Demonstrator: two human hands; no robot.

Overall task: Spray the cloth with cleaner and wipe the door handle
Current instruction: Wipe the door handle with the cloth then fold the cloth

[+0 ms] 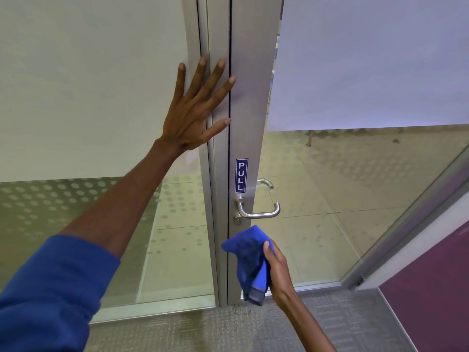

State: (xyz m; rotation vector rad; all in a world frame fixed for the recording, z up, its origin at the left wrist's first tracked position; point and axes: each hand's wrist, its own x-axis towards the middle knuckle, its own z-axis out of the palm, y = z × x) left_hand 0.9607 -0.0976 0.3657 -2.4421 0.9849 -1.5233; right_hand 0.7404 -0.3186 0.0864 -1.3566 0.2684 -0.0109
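A silver lever door handle (258, 211) sticks out to the right from the aluminium door frame (245, 110), just under a blue PULL sticker (241, 175). My right hand (278, 271) holds a bunched blue cloth (251, 260) a short way below the handle, not touching it. My left hand (196, 107) lies flat with fingers spread on the frame and the neighbouring post, well above the handle. No spray bottle is in view.
The glass door (355, 174) has a frosted upper half and a clear lower part with tiled floor behind it. A fixed glass panel (88, 97) is on the left. Grey carpet (228, 331) lies underfoot and a purple wall (431, 288) stands at right.
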